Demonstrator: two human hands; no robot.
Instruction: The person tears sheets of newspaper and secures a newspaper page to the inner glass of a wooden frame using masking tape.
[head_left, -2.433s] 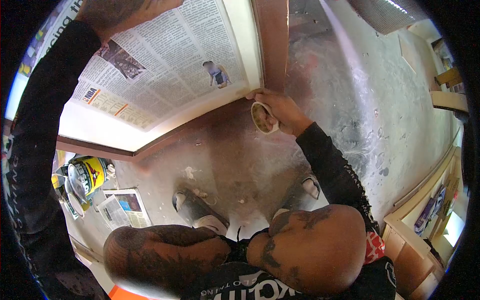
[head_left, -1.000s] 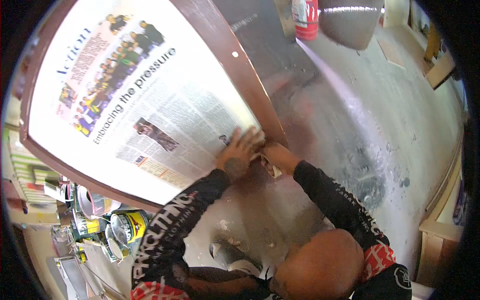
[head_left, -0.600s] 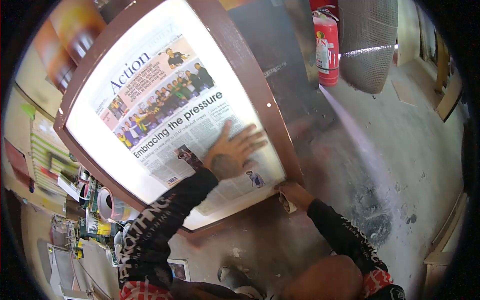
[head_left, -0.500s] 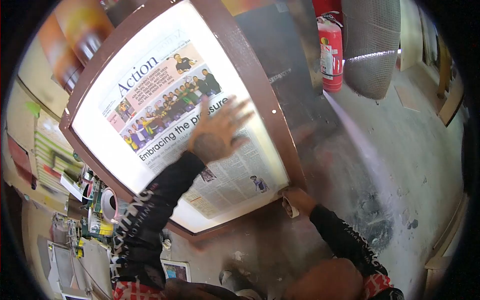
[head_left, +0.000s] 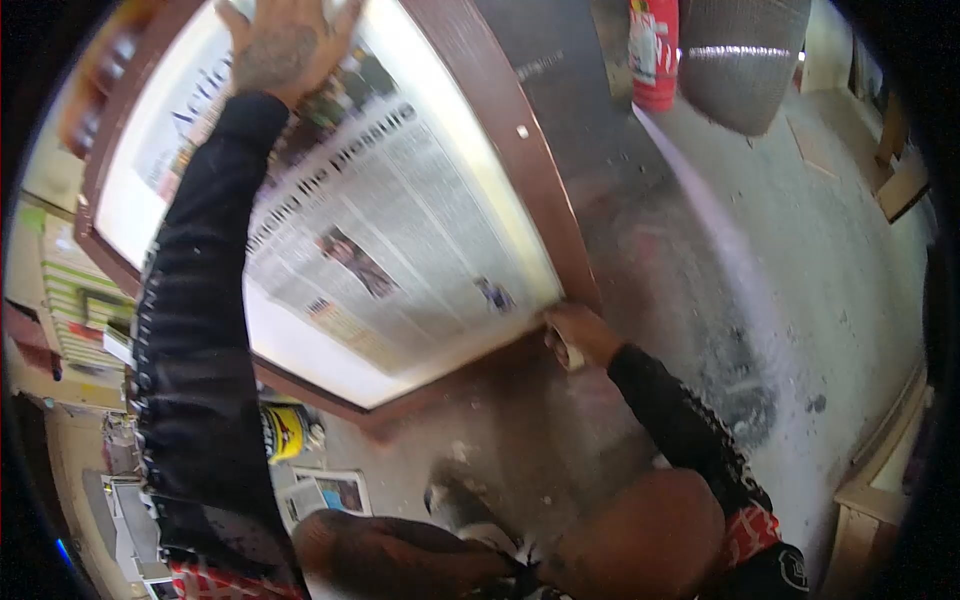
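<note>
A newspaper sheet point(head_left: 400, 220) lies on a white panel point(head_left: 300, 345) set in a brown frame point(head_left: 500, 110). My left hand point(head_left: 282, 50) is spread over the upper part of the sheet, fingers apart, covering part of the heading and a group photo. At the lower right corner of the frame is my right hand point(head_left: 580, 335), its fingers curled round a roll of tape point(head_left: 573, 357). The fingertips touch the corner, and whether they also pinch a tape end is too small to tell.
A red fire extinguisher point(head_left: 654, 60) and a rolled mesh point(head_left: 745, 60) stand at the upper right. A yellow paint can point(head_left: 285, 432) and printed papers point(head_left: 330, 492) are on the floor at the lower left. My knees are below.
My left hand has moved up and left across the sheet, from its middle to its top. My right hand stays at the corner with the tape. The view has shifted, with the frame now higher.
</note>
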